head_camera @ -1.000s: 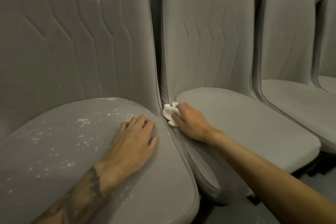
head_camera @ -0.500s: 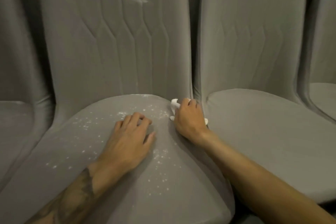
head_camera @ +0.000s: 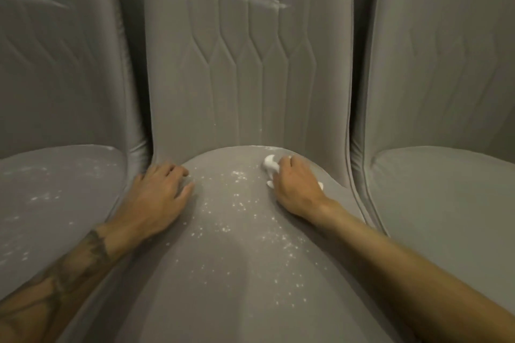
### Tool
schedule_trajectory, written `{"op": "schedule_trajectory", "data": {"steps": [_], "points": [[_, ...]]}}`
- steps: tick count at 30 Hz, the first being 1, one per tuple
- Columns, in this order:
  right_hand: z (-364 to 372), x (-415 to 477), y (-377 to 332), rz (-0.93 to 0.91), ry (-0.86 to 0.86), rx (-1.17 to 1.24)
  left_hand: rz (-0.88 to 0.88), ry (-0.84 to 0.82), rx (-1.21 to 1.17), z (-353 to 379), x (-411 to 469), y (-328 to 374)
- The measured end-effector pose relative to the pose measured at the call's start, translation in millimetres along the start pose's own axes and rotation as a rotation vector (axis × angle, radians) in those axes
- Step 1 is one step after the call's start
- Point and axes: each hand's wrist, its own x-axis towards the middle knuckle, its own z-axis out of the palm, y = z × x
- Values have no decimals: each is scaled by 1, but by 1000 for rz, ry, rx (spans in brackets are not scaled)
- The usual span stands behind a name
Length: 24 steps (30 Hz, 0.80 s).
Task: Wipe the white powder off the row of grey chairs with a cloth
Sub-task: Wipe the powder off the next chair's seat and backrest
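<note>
Here, my right fingers (head_camera: 288,166) grip the cloth (head_camera: 270,165) at the back edge of the seat (head_camera: 237,273), likely to drag powder (head_camera: 239,205) forward; my left fingers (head_camera: 170,170) rest relaxed, bracing me.

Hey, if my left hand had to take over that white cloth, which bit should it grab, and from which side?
Pinch the tuft of the cloth that sticks out ahead of the right hand, coming from the left across the seat. The rest is bunched under that hand, so probably only this end is free.
</note>
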Motion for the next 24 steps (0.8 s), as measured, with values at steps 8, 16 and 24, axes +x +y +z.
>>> {"op": "schedule_trajectory", "data": {"steps": [8,16,24], "points": [[-9,21,18,371,34,-39,214,29,27,3,23,-64],[11,11,-46,144,-15,8,351,136,-76,27,28,-82],[2,14,-25,474,54,-102,355,195,-77,32,26,-79]]}}
